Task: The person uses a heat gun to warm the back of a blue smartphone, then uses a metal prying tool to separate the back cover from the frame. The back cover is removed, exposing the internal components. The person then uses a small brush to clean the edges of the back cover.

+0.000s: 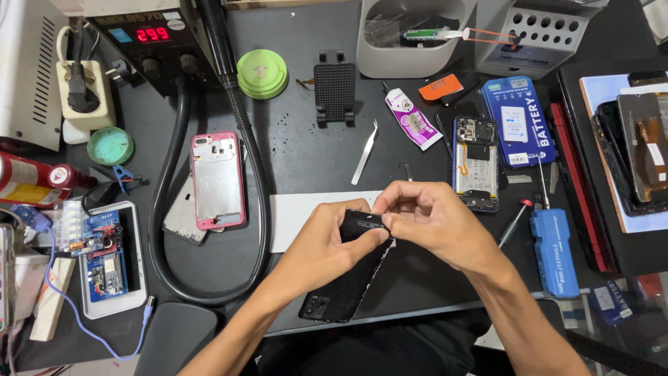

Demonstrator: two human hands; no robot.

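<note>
On the dark counter I see a hot-air station at the far left, a pink phone frame and an opened phone well apart to either side. Over the near middle, my left hand grips a black phone back cover, fingers clamped around its upper part. My right hand has its fingers pinched together on the cover's top edge. I judge this as peeling or picking something off that edge; next calls for a steady pull along it. The cover's long axis runs diagonally, camera cutout toward me at lower left, top end away at upper right.
</note>
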